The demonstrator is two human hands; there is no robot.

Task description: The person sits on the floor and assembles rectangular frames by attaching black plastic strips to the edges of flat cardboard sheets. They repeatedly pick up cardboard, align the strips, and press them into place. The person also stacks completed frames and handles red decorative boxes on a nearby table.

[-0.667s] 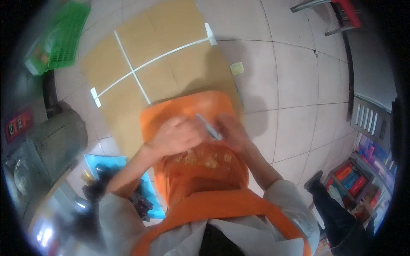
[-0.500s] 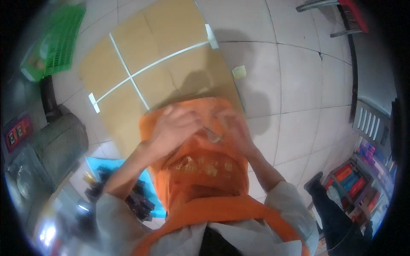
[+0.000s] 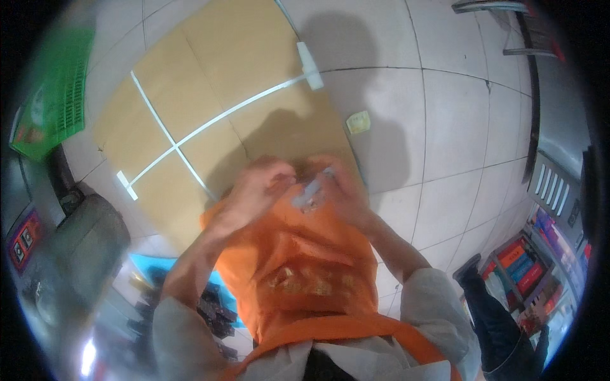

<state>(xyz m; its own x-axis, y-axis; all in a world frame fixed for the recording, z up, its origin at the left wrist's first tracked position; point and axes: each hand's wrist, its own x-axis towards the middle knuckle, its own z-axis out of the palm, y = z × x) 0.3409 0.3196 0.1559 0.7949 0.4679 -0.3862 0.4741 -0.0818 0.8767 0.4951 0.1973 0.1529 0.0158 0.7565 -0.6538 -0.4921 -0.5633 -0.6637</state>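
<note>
My left hand [image 3: 259, 189] and my right hand [image 3: 346, 198] are close together over the front of my orange apron [image 3: 298, 254]. The fingers of the right hand are closed on a small, crumpled pale grey-white strip [image 3: 310, 192], whose material I cannot make out. My left fingers are curled into a pinch beside it, and what they hold, if anything, is hidden. Beyond both hands lies a large brown cardboard sheet [image 3: 235, 38], crossed by white strips [image 3: 219, 118] with short white pieces at their ends.
On the tiled floor, a small yellowish paper [image 3: 358, 122] lies right of the cardboard. A green basket [image 3: 67, 95] stands far left, with a blue sheet [image 3: 149, 263] under dark items nearer. Another person's dark-clad leg [image 3: 489, 317] and a shelf of colourful packages [image 3: 524, 273] are at right.
The pale strip now shows more plainly at my right fingers. My hands remain close together, and the view has shifted slightly, with the cardboard and basket lower and further left.
</note>
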